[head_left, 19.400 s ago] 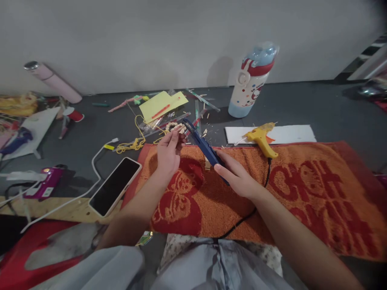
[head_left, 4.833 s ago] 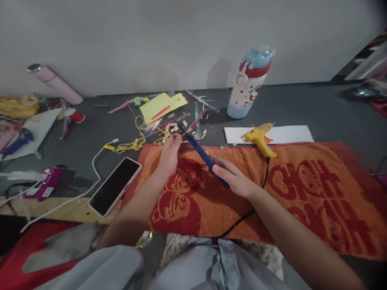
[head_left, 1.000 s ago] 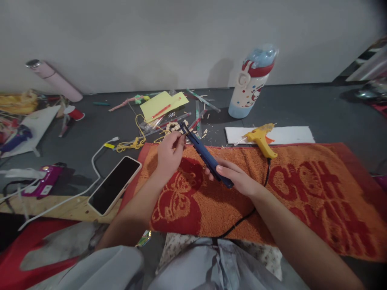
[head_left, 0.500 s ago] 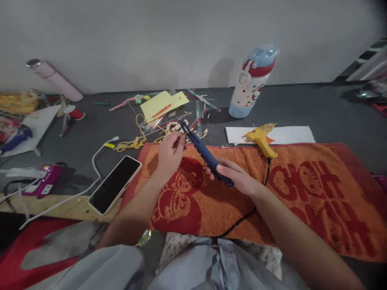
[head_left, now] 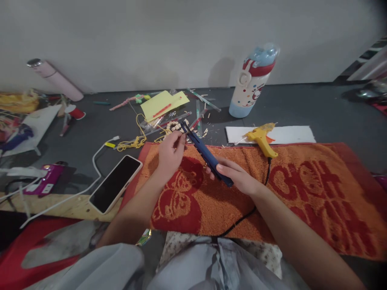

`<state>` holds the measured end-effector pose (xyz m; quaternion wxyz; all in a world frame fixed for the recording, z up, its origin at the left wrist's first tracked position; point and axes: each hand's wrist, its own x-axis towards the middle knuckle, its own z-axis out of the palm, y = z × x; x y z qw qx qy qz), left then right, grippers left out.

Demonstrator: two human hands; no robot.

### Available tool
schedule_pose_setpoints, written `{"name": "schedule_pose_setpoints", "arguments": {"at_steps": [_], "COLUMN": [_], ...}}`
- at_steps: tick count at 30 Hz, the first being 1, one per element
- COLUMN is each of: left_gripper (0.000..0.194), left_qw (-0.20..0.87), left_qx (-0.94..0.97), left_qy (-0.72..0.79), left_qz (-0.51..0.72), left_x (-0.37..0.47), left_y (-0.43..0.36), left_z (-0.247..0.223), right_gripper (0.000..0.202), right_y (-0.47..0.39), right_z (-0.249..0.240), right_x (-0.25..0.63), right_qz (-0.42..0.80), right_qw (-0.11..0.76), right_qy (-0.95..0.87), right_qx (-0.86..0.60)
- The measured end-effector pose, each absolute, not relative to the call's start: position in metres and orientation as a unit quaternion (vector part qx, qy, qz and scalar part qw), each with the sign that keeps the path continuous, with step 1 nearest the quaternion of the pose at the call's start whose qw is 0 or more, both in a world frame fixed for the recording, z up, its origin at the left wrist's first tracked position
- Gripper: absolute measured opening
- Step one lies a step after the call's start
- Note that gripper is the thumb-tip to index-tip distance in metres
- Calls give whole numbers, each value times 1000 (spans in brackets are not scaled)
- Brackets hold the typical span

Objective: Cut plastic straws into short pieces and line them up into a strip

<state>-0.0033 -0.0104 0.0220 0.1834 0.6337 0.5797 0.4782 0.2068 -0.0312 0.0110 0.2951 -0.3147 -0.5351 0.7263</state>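
Grips in the right hand a long, slim, dark-blue tool, slanted with far tip beside the left hand. Curls that hand inward; cannot tell whether pinching anything. Holds the tool mostly over a nubby orange-and-red towel.

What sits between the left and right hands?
The blue tool, slanting from the right hand toward the left hand, mostly over the orange towel. Head view.
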Motion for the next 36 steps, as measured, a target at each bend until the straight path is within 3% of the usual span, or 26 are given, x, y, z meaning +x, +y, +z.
{"name": "schedule_pose_setpoints", "arguments": {"at_steps": [21,28,36], "left_gripper": [35,38,40], "left_qw": [198,299,375], "left_qx": [640,593,549], "left_qy": [585,574,558], "left_qz": [457,479,496], "left_x": [-3,-6,-6], "left_y": [-12,-8,-6], "left_z": [31,27,27], "right_gripper": [48,60,52], "right_y": [-31,-31,-32], "right_z": [14,12,11], "right_x": [207,207,206], "right_qz": [715,710,714], "right_qw": [284,274,277], "right_qy": [-548,-549,-546], "right_qx": [-329,-346,-339]}}
